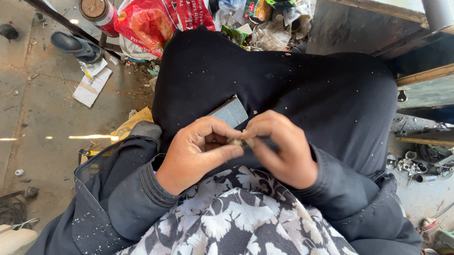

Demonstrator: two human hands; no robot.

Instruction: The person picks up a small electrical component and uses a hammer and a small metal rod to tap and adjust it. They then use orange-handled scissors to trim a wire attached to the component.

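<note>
A: What are the hands doing right now?

B: Both are meeting over the lap, just below the middle of the view. The left hand [198, 149] is curling around a small pale lump [235, 141], thumb lying along the bottom and fingers arching over the top. The right hand [282, 145] is coming in from three o'clock, fingertips pinching the same lump. So both hands are closing on it, neither one spread open.

A: Can you tell what the piece is?

B: Not really. It is tiny, tan-grey, and mostly hidden by the fingers.

A: How far along is the work looking?

B: I am judging it as mid-way. The piece is sitting between the fingertips, being worked on rather than set down. Pale specks are dotting the black garment [290, 89] and the sleeves, which suggests that rubbing or scraping is under way. No finished pieces are lying in sight, so what is left I cannot say.

A: Anything else on the lap?

B: A flat grey block [231, 111] is resting on the black cloth at about twelve o'clock from the left hand, just beside the knuckles, untouched by either hand.

A: And around the person?

B: Red bags [150, 22] are piling up at eleven o'clock, a dark sandal [75, 45] is lying at ten, and small metal parts [414, 166] are scattering at three.
</note>
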